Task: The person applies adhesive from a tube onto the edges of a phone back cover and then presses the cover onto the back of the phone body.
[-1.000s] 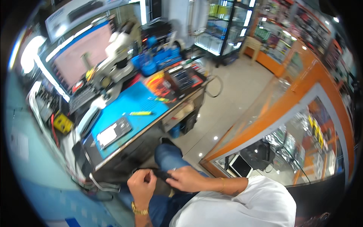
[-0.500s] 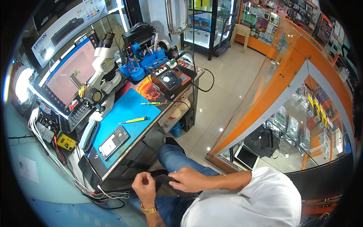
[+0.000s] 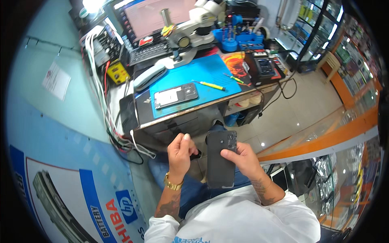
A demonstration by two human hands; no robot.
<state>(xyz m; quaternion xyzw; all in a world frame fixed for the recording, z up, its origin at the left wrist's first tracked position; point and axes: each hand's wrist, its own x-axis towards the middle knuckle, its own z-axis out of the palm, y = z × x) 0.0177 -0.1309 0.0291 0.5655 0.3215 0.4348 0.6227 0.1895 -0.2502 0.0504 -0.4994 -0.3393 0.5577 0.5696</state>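
My right hand [image 3: 243, 158] grips a black phone back cover [image 3: 221, 166] by its right edge, thumb lying across the face. The cover is upright in front of my lap, its camera area at the upper right corner. Beside it on the left, apart from the cover, my left hand [image 3: 181, 154] is raised with fingers curled and pinched; anything in them is too small to make out. On the blue mat [image 3: 206, 71] of the workbench lies an opened phone [image 3: 175, 96] with a white battery area showing. A yellow screwdriver [image 3: 212, 86] rests near it.
Behind the mat stand a microscope [image 3: 202, 16], a keyboard [image 3: 148, 53] and a monitor [image 3: 152, 18]. A black soldering station [image 3: 263, 67] is at the bench's right. Cables [image 3: 101, 81] hang down the left side. A glass display counter [image 3: 324, 139] stands to my right.
The view has swung left and the bench now sits higher in it. My right hand has turned the phone back cover upright, its face toward me. The left hand has come away from it.
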